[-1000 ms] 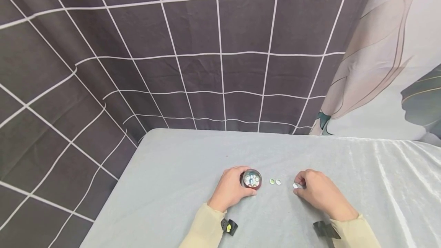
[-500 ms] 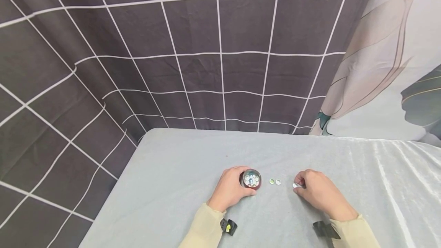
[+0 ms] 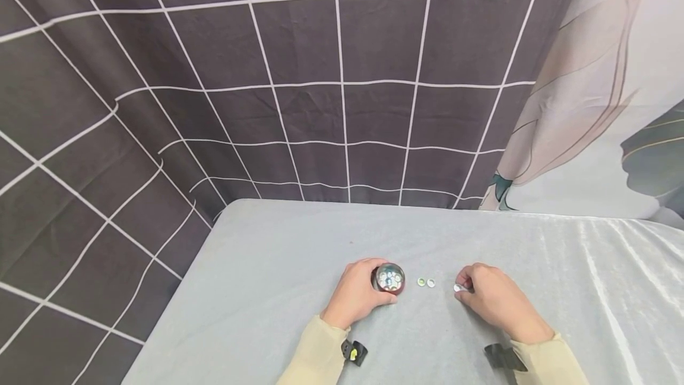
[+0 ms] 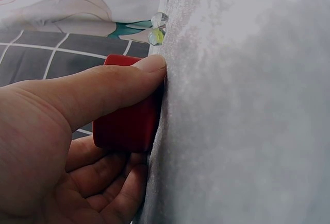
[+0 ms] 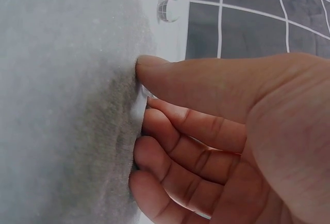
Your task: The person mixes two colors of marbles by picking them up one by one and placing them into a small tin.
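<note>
My left hand (image 3: 352,291) grips a short red cup (image 4: 129,126), thumb on one side and fingers on the other. The cup stands on the cloth; its shiny inside (image 3: 392,268) shows in the head view, with several marbles (image 3: 389,281) in it. Right of the cup lie two glass marbles side by side: one with a green swirl (image 3: 421,282), one clear (image 3: 431,283). Farther right, my right hand (image 3: 497,302) pinches another clear marble (image 3: 458,287) between thumb and forefinger, down at the cloth. In the right wrist view the thumb mostly hides it.
A pale grey velvety cloth (image 3: 278,254) covers the table, with creases (image 3: 598,290) at the right. Behind and to the left hangs a dark curtain (image 3: 299,111) with a white grid. A leaf-patterned curtain (image 3: 582,135) hangs at the back right.
</note>
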A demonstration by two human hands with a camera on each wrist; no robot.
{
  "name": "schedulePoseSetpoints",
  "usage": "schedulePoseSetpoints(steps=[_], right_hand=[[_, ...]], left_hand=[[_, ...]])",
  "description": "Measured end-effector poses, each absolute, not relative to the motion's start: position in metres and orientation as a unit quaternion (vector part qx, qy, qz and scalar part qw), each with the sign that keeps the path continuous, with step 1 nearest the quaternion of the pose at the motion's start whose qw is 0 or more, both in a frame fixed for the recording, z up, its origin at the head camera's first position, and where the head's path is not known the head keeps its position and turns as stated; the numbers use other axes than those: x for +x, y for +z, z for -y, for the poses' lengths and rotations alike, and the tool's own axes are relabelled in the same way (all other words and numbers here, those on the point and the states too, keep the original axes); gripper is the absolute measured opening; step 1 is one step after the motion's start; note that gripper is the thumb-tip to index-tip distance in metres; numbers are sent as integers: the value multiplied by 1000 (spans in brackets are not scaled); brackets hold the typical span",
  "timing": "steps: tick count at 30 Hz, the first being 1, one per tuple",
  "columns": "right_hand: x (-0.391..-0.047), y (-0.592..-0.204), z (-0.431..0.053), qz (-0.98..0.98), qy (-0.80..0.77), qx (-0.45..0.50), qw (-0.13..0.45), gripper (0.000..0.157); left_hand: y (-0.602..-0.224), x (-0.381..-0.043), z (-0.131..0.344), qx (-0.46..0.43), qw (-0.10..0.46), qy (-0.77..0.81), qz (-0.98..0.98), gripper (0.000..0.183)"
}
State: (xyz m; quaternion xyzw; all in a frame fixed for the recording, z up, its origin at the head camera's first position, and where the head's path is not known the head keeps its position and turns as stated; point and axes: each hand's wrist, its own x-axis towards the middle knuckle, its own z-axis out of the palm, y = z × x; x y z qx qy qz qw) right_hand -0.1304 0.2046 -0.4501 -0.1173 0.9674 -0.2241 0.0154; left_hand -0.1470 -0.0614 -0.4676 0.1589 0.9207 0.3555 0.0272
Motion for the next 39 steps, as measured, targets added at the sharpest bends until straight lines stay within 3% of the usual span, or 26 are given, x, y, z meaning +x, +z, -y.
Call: schedulePoseSetpoints(steps=[39], right_hand=[[-131,-449,-207,-964,-230,-131,5,14]], left_hand=[[-468,-147,62,158,30,359,-919,59]])
